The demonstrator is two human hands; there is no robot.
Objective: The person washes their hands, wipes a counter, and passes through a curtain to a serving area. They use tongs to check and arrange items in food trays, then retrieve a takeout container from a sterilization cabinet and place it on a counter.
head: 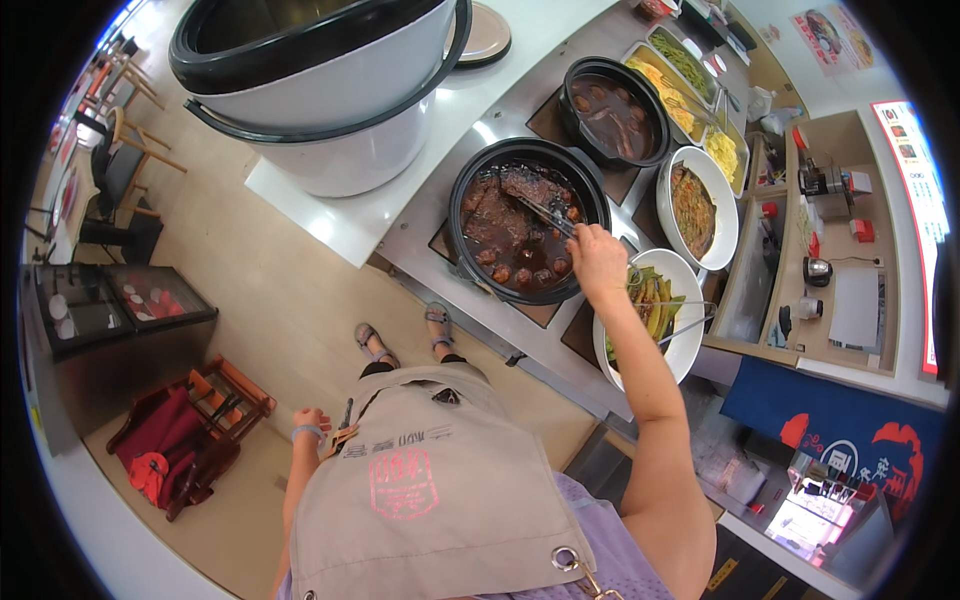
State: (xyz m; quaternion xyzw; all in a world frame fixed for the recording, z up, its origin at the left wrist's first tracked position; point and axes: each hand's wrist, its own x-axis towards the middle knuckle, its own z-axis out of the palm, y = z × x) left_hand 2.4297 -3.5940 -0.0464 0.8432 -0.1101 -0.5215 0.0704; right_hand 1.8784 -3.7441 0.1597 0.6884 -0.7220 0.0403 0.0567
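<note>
My right hand (599, 262) grips a pair of metal tongs (546, 215) over a large black pot (459, 259). The tong tips meet a big slab of braised meat (499, 214) that lies in dark sauce. Several round brown pieces (523, 277) sit along the pot's near side. Below my right forearm stands a white bowl (694, 352) of green peppers (660, 300), with a metal utensil resting across it. My left hand (311, 424) hangs at my side by the apron (465, 480), fingers loosely curled, with nothing visible in it.
A smaller black pot (664, 124) of braised food stands behind. Beside it are a white bowl (720, 240) with a browned dish and metal trays (739, 176) of egg and vegetables. A tall white rice container (337, 112) stands on the left counter. A wooden high chair (232, 394) is on the floor.
</note>
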